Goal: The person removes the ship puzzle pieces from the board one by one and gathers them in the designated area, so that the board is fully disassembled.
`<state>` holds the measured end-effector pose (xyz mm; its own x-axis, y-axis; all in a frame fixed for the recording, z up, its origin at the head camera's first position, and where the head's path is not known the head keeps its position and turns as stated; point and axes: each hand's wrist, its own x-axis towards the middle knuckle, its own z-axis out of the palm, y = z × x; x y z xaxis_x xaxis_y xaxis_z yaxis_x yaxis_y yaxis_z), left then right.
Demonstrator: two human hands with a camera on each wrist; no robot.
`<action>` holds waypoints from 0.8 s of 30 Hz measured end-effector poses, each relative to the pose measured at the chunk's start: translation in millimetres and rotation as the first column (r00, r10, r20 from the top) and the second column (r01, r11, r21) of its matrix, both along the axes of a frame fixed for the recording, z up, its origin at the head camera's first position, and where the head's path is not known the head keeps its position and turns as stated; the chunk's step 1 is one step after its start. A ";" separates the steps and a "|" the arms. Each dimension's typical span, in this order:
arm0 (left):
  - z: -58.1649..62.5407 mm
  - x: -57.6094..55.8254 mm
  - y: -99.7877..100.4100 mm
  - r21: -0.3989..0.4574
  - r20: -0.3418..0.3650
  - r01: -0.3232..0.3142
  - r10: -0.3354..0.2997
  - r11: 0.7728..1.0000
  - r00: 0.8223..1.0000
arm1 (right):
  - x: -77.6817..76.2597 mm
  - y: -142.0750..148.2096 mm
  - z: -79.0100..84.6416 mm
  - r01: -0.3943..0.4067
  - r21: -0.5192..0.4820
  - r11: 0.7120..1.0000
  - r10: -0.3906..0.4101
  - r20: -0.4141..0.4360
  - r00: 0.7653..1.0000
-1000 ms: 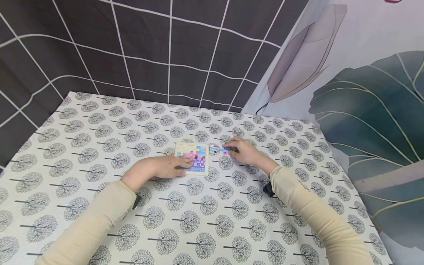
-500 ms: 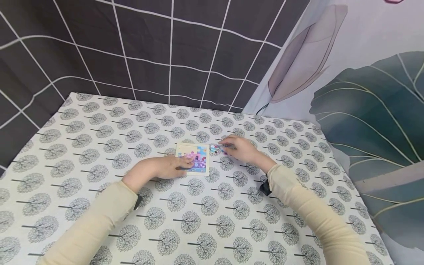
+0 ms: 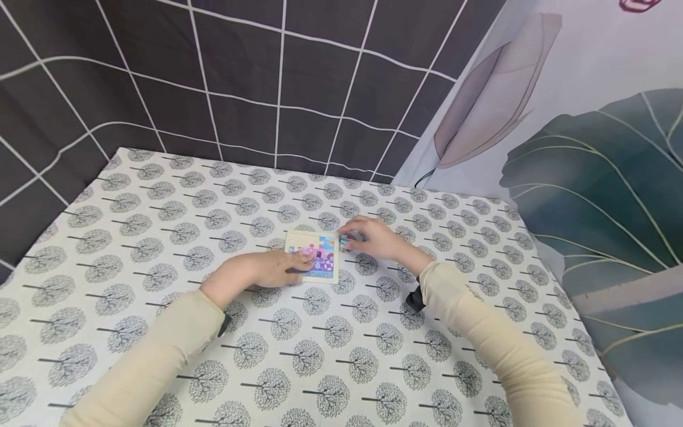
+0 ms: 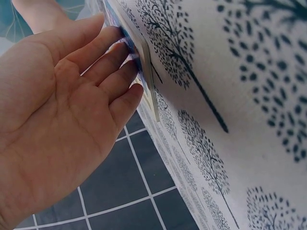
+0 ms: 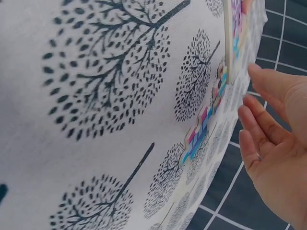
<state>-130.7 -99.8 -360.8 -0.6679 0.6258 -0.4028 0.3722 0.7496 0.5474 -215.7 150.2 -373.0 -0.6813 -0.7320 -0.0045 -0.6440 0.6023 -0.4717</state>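
A square puzzle board [image 3: 335, 274] with a pale rim and a pink, purple and blue picture lies on the cloth. My left hand [image 3: 274, 268] rests its fingertips on the left part of it, covering some of the picture. In the left wrist view the fingers [image 4: 110, 81] are fairly straight over the board's edge [image 4: 144, 62]. My right hand [image 3: 376, 238] hovers beside the board's upper right corner, fingers loosely bent. In the right wrist view nothing shows between its fingertips. Loose puzzle pieces [image 5: 197, 136] lie on the cloth below this hand, mostly hidden from the head view.
A white cloth [image 3: 320, 332] printed with grey trees covers the table. Behind it hangs a dark curtain [image 3: 240, 71] with white grid lines. A wall covering with large leaves [image 3: 603, 190] stands at the right.
My right hand has moved left from the loose pieces toward the board's upper right corner; a bluish piece near its fingertips earlier is no longer seen there. My left hand stays on the board.
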 end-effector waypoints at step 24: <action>-0.7 4.4 0.7 -0.020 -0.011 -0.032 0.031 0.999 0.999 | -2.1 -35.5 -1.7 -0.128 0.083 0.988 0.122 0.070 0.990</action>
